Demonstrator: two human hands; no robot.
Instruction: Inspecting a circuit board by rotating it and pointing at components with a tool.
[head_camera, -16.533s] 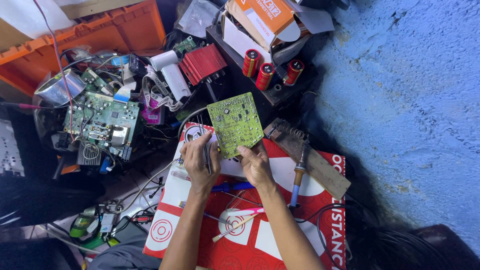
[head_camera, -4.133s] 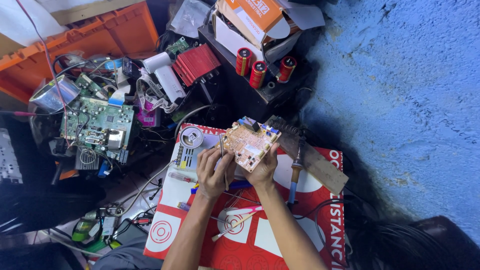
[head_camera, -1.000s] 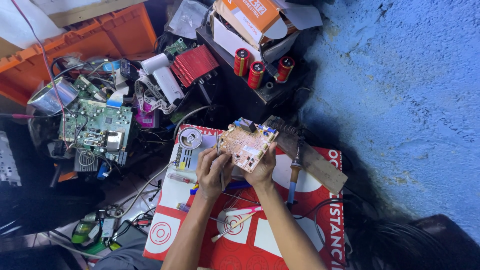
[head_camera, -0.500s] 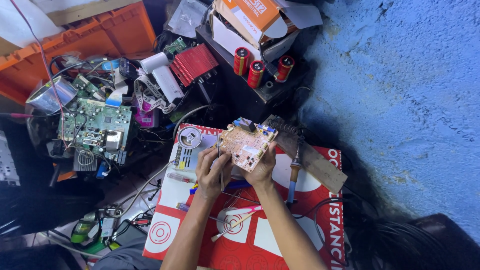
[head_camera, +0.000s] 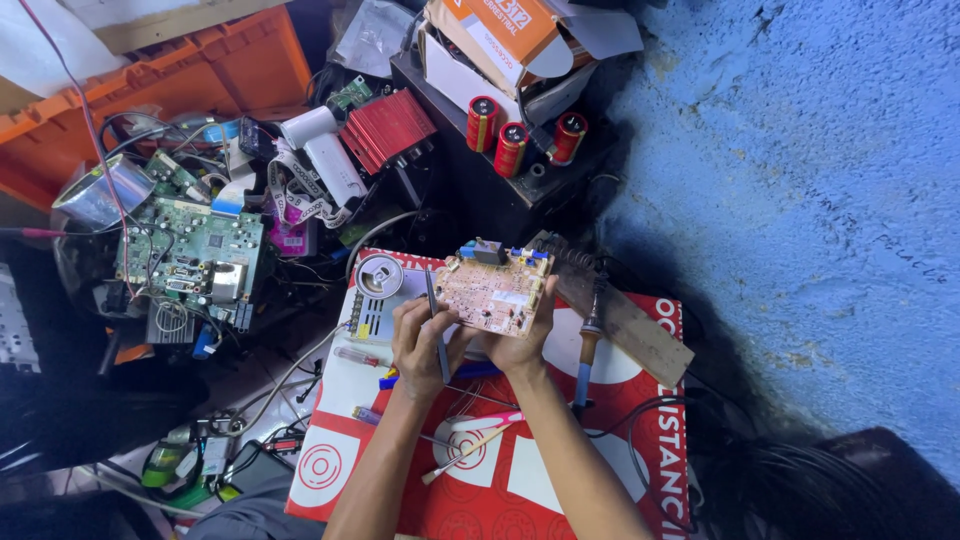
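Nearest us, our forearms reach up over a red-and-white mat, where a pale brush and a small screwdriver lie loose. Our left hand is closed around a slim dark tool, held like a pen, its tip up against the near left edge of the board. Our right hand is curled under and around the board's lower right side, thumb on the edge, keeping it tilted off the mat with its tan, component-studded face toward us. Just right of that hand a soldering iron rests with its tip on a wooden block; a solder spool sits at the mat's upper left corner, near the board. To our eye, the work goes best with the board braced steady in the right hand, the tool worked in short, light strokes from the fingertips, and both wrists kept clear of the iron. Farther left lies a green board in a tangle of wires, and beyond it an orange crate. Farthest off, three red capacitors stand beside a cardboard box, against a blue wall.
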